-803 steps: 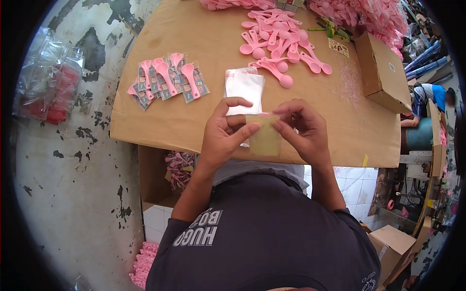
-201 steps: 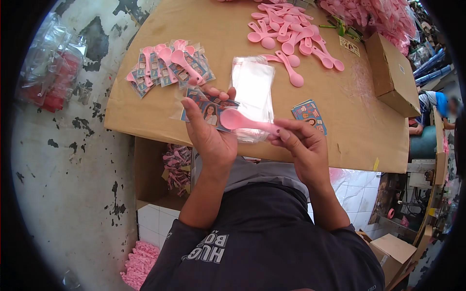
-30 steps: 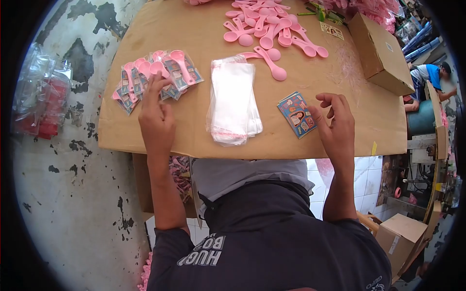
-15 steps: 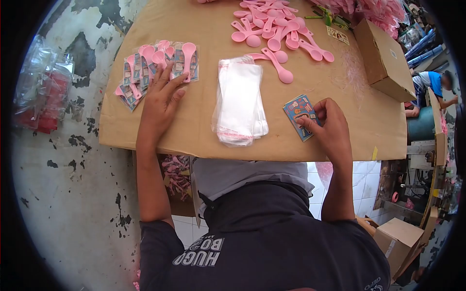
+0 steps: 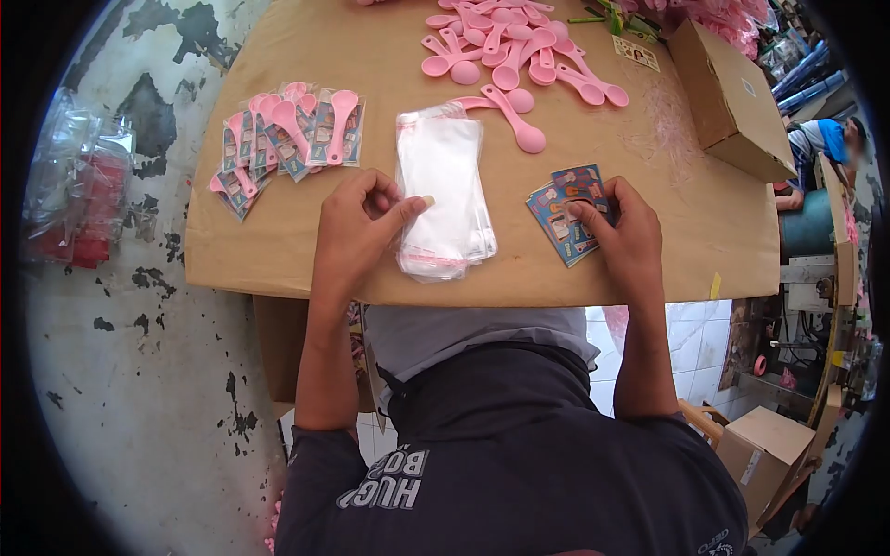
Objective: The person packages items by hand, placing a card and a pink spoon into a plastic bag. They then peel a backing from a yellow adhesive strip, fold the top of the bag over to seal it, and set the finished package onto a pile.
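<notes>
My left hand [image 5: 363, 222] is at the left edge of a stack of clear plastic bags [image 5: 440, 190], thumb and fingers pinched on that edge. My right hand [image 5: 630, 232] grips small printed blue cards [image 5: 565, 218], thumb on top, with the cards slightly fanned out. Left of the bags lie several packed bags [image 5: 345, 130], each with a card and a pink spoon. Beyond the clear bags is a heap of loose pink spoons [image 5: 505, 42], and one spoon [image 5: 528, 137] lies nearer, just above and right of the bags.
The brown-covered table [image 5: 306, 269] carries an open cardboard box [image 5: 728, 102] at the right back. Beside it are a small card [image 5: 636, 53] and pink plastic wrapping. Another person [image 5: 820, 153] is at far right. More clear packets [image 5: 83, 185] lie at far left.
My left hand has moved right from the packed bags to the clear bag stack, and its fingers have closed. In my right hand the cards are more fanned out and lifted slightly.
</notes>
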{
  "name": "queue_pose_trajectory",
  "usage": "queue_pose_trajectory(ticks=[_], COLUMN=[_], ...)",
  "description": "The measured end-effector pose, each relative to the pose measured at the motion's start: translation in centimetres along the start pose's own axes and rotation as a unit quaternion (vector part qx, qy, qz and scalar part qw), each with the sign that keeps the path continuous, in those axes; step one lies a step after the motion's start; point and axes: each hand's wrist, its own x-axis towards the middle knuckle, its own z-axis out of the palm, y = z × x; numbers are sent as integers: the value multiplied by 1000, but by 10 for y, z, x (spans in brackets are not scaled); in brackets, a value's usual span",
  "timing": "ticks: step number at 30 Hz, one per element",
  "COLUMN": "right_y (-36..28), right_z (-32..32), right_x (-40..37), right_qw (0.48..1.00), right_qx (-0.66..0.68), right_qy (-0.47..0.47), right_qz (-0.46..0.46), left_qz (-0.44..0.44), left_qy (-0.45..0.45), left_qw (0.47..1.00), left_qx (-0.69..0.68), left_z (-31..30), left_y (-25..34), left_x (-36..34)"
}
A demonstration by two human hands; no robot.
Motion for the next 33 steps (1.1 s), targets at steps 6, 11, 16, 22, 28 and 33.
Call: queue_pose_trajectory(ticks=[6, 11, 16, 22, 28, 33], right_y=[12, 15, -24, -61, -70, -71], right_z=[7, 13, 10, 21, 33, 38], right_x=[-3, -2, -26, -43, -55, -54], right_qw=[995, 976, 924, 932, 923, 888], right_qx=[5, 138, 348, 331, 335, 424], right_qy=[77, 130, 122, -91, -177, -169], right_qz=[-61, -109, -103, -113, -58, -54], left_qz=[-49, 63, 35, -5, 9, -3], left_qy=[15, 95, 164, 130, 108, 82], left_qw=[981, 977, 917, 817, 776, 780], left_qx=[-186, -181, -362, -562, -621, -620], left_z=[5, 8, 11, 9, 20, 34], left_y=[-19, -25, -20, 19, 10, 34], left_x=[2, -2, -17, -37, -43, -48])
